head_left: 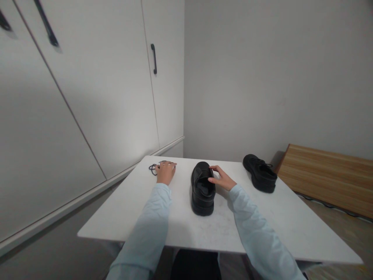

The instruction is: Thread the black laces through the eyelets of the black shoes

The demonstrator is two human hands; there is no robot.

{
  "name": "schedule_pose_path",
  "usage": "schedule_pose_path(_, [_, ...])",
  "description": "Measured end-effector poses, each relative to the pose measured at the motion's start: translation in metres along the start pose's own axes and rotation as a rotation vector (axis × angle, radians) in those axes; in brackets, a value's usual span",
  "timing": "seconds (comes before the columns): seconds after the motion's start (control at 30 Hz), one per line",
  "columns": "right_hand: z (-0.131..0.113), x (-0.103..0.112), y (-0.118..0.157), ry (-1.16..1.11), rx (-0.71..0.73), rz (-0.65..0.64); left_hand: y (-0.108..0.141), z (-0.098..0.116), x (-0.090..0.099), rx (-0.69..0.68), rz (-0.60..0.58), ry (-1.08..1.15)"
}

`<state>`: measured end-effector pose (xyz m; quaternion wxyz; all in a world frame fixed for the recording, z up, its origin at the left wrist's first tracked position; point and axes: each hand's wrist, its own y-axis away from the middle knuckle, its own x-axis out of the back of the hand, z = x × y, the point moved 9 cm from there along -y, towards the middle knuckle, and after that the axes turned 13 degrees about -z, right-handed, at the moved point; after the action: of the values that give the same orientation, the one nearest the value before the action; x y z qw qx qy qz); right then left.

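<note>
A black shoe [203,204] stands upright in the middle of the white table, its heel towards me and its opening facing up. No lace shows across its front. My right hand [223,179] is at the right side of this shoe, thumb and fingers closed on the edge of the opening. To the left, my left hand [166,172] rests palm down over a loose black shoelace [152,168], fingers bent onto it. Part of the lace loops out past the fingers; the rest is hidden under the hand.
A second black shoe [261,174], with its lace in, stands at the table's [279,229] right edge. White cupboard doors [116,97] with dark handles rise on the left. Against the grey wall at the right is a wooden panel [326,179].
</note>
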<state>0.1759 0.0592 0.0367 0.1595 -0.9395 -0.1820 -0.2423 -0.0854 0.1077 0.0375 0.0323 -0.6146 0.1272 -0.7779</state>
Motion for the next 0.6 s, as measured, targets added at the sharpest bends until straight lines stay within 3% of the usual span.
schedule_pose_path(0.1, [0.000, 0.001, 0.001, -0.002, -0.003, 0.008, -0.001, 0.006, -0.008, -0.031, -0.058, -0.025])
schedule_pose_path(0.23, [0.000, 0.001, 0.001, -0.008, -0.034, 0.007, 0.000, -0.007, -0.013, 0.081, -0.089, -0.060])
schedule_pose_path(0.4, [0.000, 0.001, 0.000, -0.016, -0.040, 0.008, 0.002, -0.015, 0.001, 0.183, -0.042, -0.043])
schedule_pose_path(0.5, [-0.001, 0.002, 0.001, -0.022, -0.035, 0.014, 0.002, 0.008, 0.023, 0.063, -0.009, 0.074])
schedule_pose_path(0.6, [-0.001, 0.001, 0.001, -0.021, -0.032, 0.009, 0.011, 0.062, 0.049, -0.251, -0.070, 0.265])
